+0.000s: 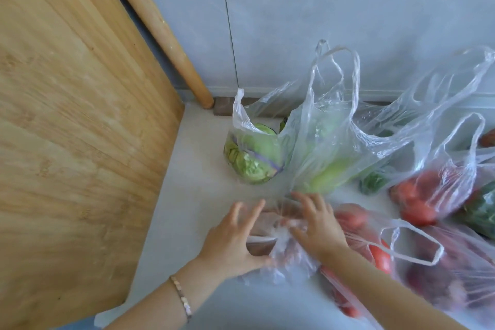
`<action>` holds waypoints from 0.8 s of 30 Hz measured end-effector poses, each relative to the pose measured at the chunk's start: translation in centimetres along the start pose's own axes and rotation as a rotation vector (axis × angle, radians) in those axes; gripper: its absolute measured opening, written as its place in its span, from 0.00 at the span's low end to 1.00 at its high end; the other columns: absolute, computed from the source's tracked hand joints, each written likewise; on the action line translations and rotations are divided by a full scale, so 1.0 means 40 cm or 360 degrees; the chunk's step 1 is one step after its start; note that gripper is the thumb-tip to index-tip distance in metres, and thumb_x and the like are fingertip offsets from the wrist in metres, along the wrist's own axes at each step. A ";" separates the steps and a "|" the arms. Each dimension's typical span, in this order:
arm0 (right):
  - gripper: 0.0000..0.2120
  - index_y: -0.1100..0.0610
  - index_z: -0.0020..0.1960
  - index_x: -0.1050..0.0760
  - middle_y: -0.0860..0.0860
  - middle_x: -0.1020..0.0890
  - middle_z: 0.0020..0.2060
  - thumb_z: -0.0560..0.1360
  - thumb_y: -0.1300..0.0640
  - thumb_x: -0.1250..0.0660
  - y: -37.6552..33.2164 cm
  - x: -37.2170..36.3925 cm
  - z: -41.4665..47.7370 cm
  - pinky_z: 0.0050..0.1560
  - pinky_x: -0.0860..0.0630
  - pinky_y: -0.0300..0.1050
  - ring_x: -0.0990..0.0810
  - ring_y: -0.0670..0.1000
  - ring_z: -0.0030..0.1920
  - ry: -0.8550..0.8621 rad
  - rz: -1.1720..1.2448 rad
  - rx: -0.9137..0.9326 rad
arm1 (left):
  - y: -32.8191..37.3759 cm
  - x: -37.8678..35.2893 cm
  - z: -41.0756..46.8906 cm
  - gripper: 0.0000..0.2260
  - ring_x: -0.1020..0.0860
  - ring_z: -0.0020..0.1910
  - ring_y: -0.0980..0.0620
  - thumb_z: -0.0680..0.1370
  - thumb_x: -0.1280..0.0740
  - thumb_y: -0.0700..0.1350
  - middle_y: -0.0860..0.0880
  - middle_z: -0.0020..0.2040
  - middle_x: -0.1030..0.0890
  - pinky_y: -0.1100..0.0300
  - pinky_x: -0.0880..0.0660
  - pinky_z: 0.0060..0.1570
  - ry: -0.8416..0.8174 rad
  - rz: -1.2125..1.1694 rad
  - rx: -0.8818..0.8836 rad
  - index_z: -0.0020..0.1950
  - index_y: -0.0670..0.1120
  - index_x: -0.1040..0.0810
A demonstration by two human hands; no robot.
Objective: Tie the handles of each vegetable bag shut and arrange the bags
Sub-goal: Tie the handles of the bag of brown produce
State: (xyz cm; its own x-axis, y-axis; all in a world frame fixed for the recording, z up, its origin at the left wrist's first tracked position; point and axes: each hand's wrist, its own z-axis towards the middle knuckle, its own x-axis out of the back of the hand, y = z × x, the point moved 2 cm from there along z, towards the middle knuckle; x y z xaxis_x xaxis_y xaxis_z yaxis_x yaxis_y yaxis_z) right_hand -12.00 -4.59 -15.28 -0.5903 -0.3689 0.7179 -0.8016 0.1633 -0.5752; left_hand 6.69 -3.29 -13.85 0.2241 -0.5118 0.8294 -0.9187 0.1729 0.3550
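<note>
So, the crinkly clear bag (283, 239) looks bunched on top; left hand (231, 239) and right hand (319, 228) rest spread-fingered on it.

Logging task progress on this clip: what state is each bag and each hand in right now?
Small clear plastic bag of brownish produce: top bunched, seemingly knotted.
Left hand: fingers spread, touching that bag.
Right hand: fingers spread, resting on it.
Clear bag holding green cabbage: handles untied, mouth open.
Tall clear bag of pale green vegetables: handles upright, untied.
Rear clear bag of red tomatoes: handles loose, untied.
</note>
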 end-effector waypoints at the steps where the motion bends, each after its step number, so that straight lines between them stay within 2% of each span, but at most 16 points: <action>1: 0.36 0.47 0.72 0.41 0.51 0.36 0.68 0.66 0.39 0.47 0.003 -0.028 -0.008 0.65 0.35 0.47 0.35 0.56 0.65 -0.0105 -0.0230 0.0126 | 0.005 -0.023 0.002 0.48 0.38 0.70 0.47 0.61 0.36 0.71 0.47 0.75 0.50 0.53 0.31 0.61 -0.0059 0.0131 0.0020 0.74 0.61 0.57; 2: 0.37 0.45 0.73 0.43 0.51 0.40 0.72 0.64 0.37 0.50 0.005 -0.053 -0.013 0.67 0.35 0.50 0.37 0.58 0.67 -0.0160 -0.0388 0.0182 | 0.012 -0.041 0.006 0.49 0.41 0.72 0.45 0.62 0.34 0.70 0.47 0.76 0.57 0.52 0.34 0.64 -0.0104 0.0205 0.0019 0.73 0.62 0.61; 3: 0.36 0.44 0.72 0.41 0.51 0.39 0.73 0.64 0.36 0.49 0.015 -0.082 -0.014 0.65 0.32 0.52 0.34 0.60 0.66 -0.0159 -0.0514 0.0214 | 0.012 -0.060 0.011 0.49 0.41 0.72 0.44 0.63 0.33 0.69 0.48 0.76 0.62 0.51 0.35 0.66 -0.0126 0.0236 0.0015 0.73 0.62 0.62; 5: 0.32 0.45 0.67 0.31 0.51 0.28 0.67 0.65 0.36 0.46 0.025 -0.121 -0.011 0.54 0.23 0.52 0.24 0.60 0.57 -0.0130 -0.0685 0.0202 | 0.002 -0.086 0.022 0.48 0.37 0.68 0.43 0.65 0.34 0.69 0.50 0.73 0.70 0.52 0.35 0.64 -0.0140 0.0311 -0.0028 0.73 0.62 0.63; 7: 0.28 0.46 0.62 0.25 0.48 0.23 0.62 0.66 0.37 0.46 0.022 -0.132 -0.008 0.47 0.20 0.49 0.27 0.57 0.54 -0.0081 -0.0788 0.0219 | -0.012 -0.099 0.029 0.45 0.35 0.64 0.43 0.67 0.36 0.68 0.51 0.73 0.72 0.55 0.33 0.59 -0.0146 0.0385 -0.0047 0.73 0.62 0.63; 9: 0.28 0.48 0.61 0.24 0.46 0.22 0.61 0.66 0.39 0.45 0.026 -0.147 -0.008 0.46 0.20 0.50 0.32 0.57 0.54 -0.0044 -0.0823 0.0290 | -0.019 -0.107 0.035 0.43 0.35 0.63 0.43 0.68 0.38 0.68 0.52 0.72 0.72 0.56 0.34 0.58 -0.0152 0.0444 -0.0066 0.73 0.62 0.63; 12: 0.29 0.51 0.62 0.24 0.47 0.22 0.61 0.66 0.41 0.44 0.027 -0.159 -0.002 0.49 0.20 0.52 0.33 0.58 0.54 -0.0006 -0.0836 0.0344 | -0.023 -0.110 0.041 0.43 0.36 0.63 0.43 0.68 0.39 0.70 0.52 0.74 0.69 0.56 0.37 0.62 -0.0194 0.0455 -0.0059 0.73 0.61 0.62; 14: 0.27 0.51 0.60 0.23 0.48 0.22 0.61 0.64 0.44 0.43 0.020 -0.148 0.003 0.47 0.19 0.53 0.33 0.57 0.53 0.0053 -0.0808 0.0348 | -0.023 -0.103 0.040 0.42 0.36 0.65 0.42 0.69 0.39 0.68 0.50 0.76 0.65 0.54 0.36 0.63 -0.0208 0.0431 -0.0055 0.74 0.61 0.60; 15: 0.27 0.50 0.60 0.24 0.48 0.24 0.61 0.63 0.47 0.41 0.015 -0.135 0.008 0.48 0.19 0.53 0.33 0.56 0.54 0.0078 -0.0723 0.0345 | -0.025 -0.096 0.038 0.40 0.36 0.66 0.42 0.70 0.38 0.67 0.50 0.77 0.61 0.53 0.33 0.62 -0.0189 0.0379 -0.0040 0.74 0.61 0.57; 17: 0.24 0.51 0.62 0.26 0.51 0.29 0.62 0.66 0.55 0.40 0.004 -0.091 0.008 0.60 0.27 0.51 0.33 0.57 0.58 0.0095 -0.0387 0.0335 | -0.032 -0.061 0.033 0.35 0.31 0.65 0.44 0.70 0.37 0.65 0.46 0.75 0.46 0.54 0.27 0.55 0.0037 0.0235 -0.0045 0.73 0.57 0.45; 18: 0.21 0.52 0.61 0.25 0.51 0.27 0.60 0.69 0.56 0.42 -0.007 -0.056 0.003 0.62 0.32 0.46 0.32 0.56 0.59 0.0032 -0.0183 0.0281 | -0.029 -0.031 0.030 0.30 0.24 0.58 0.47 0.70 0.38 0.65 0.45 0.69 0.34 0.57 0.23 0.46 0.0255 0.0182 -0.0118 0.68 0.54 0.35; 19: 0.16 0.52 0.54 0.22 0.51 0.23 0.53 0.71 0.55 0.43 -0.019 -0.017 -0.001 0.57 0.32 0.40 0.28 0.54 0.55 -0.0003 0.0015 0.0224 | -0.023 0.000 0.024 0.24 0.20 0.47 0.50 0.69 0.39 0.65 0.48 0.56 0.24 0.61 0.24 0.35 0.0449 0.0157 -0.0193 0.57 0.52 0.26; 20: 0.11 0.52 0.44 0.21 0.49 0.21 0.43 0.72 0.56 0.42 -0.032 0.023 -0.003 0.47 0.32 0.37 0.26 0.52 0.47 -0.0015 0.0126 0.0158 | -0.021 0.029 0.019 0.18 0.21 0.35 0.53 0.68 0.40 0.65 0.52 0.41 0.22 0.65 0.29 0.25 0.0566 0.0141 -0.0265 0.42 0.51 0.23; 21: 0.10 0.52 0.34 0.26 0.48 0.24 0.32 0.72 0.58 0.40 -0.044 0.061 -0.004 0.37 0.33 0.38 0.27 0.51 0.38 -0.0023 0.0225 0.0104 | -0.016 0.058 0.018 0.17 0.27 0.27 0.55 0.67 0.40 0.64 0.55 0.30 0.28 0.66 0.37 0.20 0.0684 0.0148 -0.0299 0.31 0.51 0.29; 22: 0.13 0.53 0.29 0.33 0.46 0.30 0.25 0.72 0.59 0.38 -0.055 0.090 -0.005 0.32 0.36 0.40 0.31 0.49 0.31 -0.0054 0.0320 0.0041 | -0.007 0.081 0.013 0.20 0.34 0.24 0.55 0.67 0.40 0.63 0.55 0.25 0.36 0.67 0.44 0.20 0.0743 0.0148 -0.0305 0.26 0.50 0.38; 24: 0.20 0.53 0.25 0.40 0.44 0.38 0.19 0.71 0.57 0.33 -0.084 0.136 -0.007 0.26 0.39 0.39 0.39 0.44 0.22 -0.0043 0.0662 -0.0038 | 0.029 0.132 -0.006 0.24 0.42 0.24 0.56 0.66 0.38 0.63 0.53 0.23 0.44 0.65 0.51 0.22 0.0810 0.0008 -0.0236 0.26 0.48 0.46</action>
State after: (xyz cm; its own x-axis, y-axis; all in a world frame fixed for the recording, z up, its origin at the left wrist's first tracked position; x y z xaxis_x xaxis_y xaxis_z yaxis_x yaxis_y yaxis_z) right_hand -12.55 -6.90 -9.34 -0.8618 -0.2911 0.4155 -0.4975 0.3244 -0.8045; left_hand 6.88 -5.61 -8.94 0.3833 -0.0436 0.9226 -0.8725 0.3106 0.3771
